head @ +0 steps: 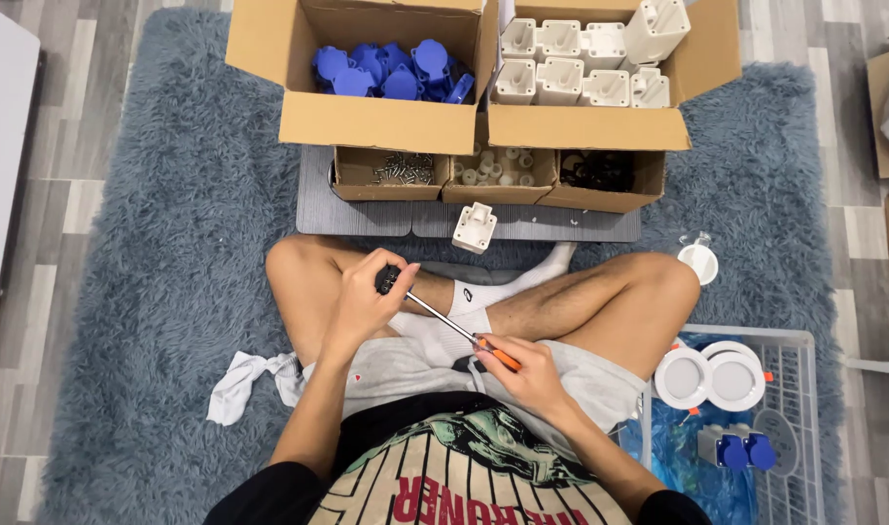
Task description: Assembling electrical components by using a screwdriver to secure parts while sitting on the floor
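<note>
While a small dark part (388,279) is gripped in the closed left hand (367,301) over the lap, the stiff, light screwdriver (464,337) is best held by its orange handle, clasped by the right hand (522,374).

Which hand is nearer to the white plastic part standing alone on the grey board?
Left. The left hand sits just below and left of the white part, holding a small dark piece. The right hand is lower, near the lap, gripping the screwdriver handle.
</note>
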